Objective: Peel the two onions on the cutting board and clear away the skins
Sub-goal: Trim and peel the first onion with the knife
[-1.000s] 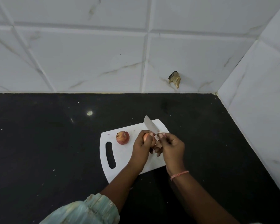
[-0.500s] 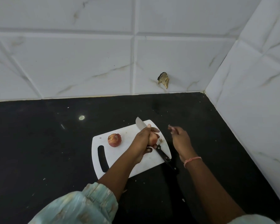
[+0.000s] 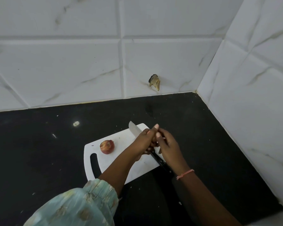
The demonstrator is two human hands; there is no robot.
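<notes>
White marble-veined tiles (image 3: 72, 70) fill the upper half of the frame and turn a corner at the upper right, where a second tiled wall (image 3: 252, 79) runs down the right edge. A chipped hole with ragged brownish material (image 3: 154, 82) breaks the back wall low down, right of centre. Below the tiles lies a black countertop (image 3: 39, 152), speckled with pale crumbs and carrying a bright spot of reflected light (image 3: 76, 123) at centre left. On it, just below the middle of the frame, a white cutting board (image 3: 121, 141) sits at an angle, its handle slot toward the lower left. An unpeeled reddish onion (image 3: 107, 146) rests on the board's left part, apart from both hands. A knife (image 3: 134, 130) lies diagonally across the board, its blade tip at the board's upper edge and its dark handle reaching off the lower right edge onto the countertop, passing beneath the hands. The left hand (image 3: 143, 141), coming from a pale green patterned sleeve (image 3: 82, 206) at the lower left, is curled around the second onion (image 3: 153, 139), of which only a sliver shows between the fingers. The right hand (image 3: 167, 145), with a pink thread bracelet (image 3: 185, 174) at the wrist, meets it from the right, fingertips pinched at the onion's top; what exactly they pinch is too small to tell. Both hands hover above the board's right part.
</notes>
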